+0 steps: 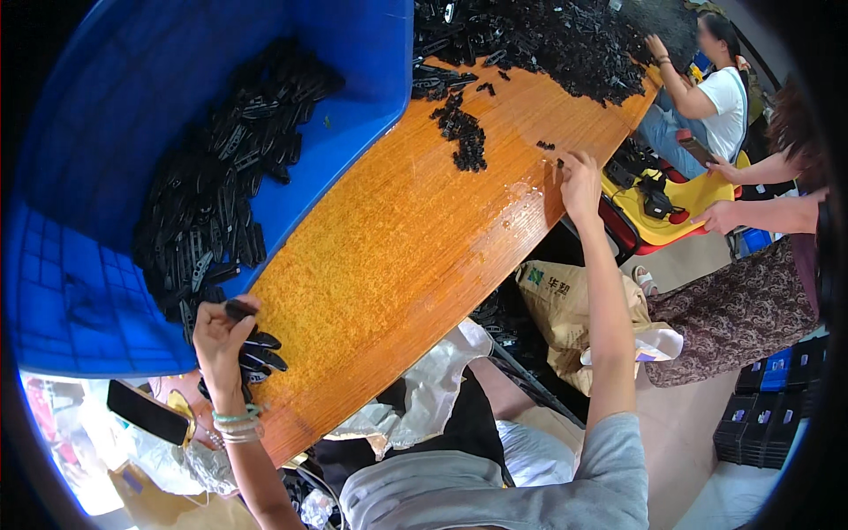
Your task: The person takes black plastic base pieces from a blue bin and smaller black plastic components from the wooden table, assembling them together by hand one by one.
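Observation:
My left hand point(219, 337), with bracelets at its wrist, pinches a dark flat plastic piece point(238, 309) between thumb and fingers at the near left corner of the blue bin. Beside that wrist, several glossy black plastic parts point(262, 355) lie on the wooden table point(371, 291). My right hand point(580, 187) is at the table's right edge, fingertips pinched on a tiny black piece point(560, 163). A few small black pieces point(545, 145) lie just beyond it. A cluster of small black pieces point(463, 132) sits farther left on the table.
A large blue bin point(353, 53) at the left holds a heap of long black parts point(221, 168). More black parts point(583, 44) cover the table's far end. A phone point(148, 412) lies near left. Two people are at the right, by a yellow stool point(649, 212) and a paper sack point(561, 309).

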The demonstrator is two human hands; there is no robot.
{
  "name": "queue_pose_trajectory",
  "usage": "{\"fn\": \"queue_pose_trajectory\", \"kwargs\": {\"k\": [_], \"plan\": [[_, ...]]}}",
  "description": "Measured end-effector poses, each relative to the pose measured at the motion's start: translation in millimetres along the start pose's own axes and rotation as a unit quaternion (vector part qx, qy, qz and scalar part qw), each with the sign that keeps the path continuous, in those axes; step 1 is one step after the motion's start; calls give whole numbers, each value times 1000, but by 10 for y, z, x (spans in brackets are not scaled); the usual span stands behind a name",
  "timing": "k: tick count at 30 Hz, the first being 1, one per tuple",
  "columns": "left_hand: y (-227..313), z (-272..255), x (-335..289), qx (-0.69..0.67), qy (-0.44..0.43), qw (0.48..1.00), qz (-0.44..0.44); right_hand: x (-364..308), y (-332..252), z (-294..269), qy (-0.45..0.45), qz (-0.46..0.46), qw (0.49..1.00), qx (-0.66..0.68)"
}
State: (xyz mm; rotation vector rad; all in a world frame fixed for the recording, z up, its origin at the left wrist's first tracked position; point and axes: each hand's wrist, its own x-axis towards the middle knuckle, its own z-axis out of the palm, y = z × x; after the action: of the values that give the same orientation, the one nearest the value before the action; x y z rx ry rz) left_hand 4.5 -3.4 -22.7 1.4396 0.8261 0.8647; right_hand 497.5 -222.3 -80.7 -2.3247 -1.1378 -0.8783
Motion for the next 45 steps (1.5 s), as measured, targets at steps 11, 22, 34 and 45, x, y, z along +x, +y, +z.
{"fn": "queue_pose_trajectory", "kwargs": {"k": [11,22,34,45], "plan": [[41,548,-317,-83,-12,992,-90,-204,-662,-506,-75,266,732,623],[31,1202,-567,-100,-144,984,-37,-580,-1658,-1263,-198,232,581,755],[141,1125,-718,-115,-160,963,-183,-1073,-2496,-1357,-130,106,793,586],[-14,1035,-805,-108,-170,972,-119,-1252,-2479,-1344,-310,188,707,607]]}}
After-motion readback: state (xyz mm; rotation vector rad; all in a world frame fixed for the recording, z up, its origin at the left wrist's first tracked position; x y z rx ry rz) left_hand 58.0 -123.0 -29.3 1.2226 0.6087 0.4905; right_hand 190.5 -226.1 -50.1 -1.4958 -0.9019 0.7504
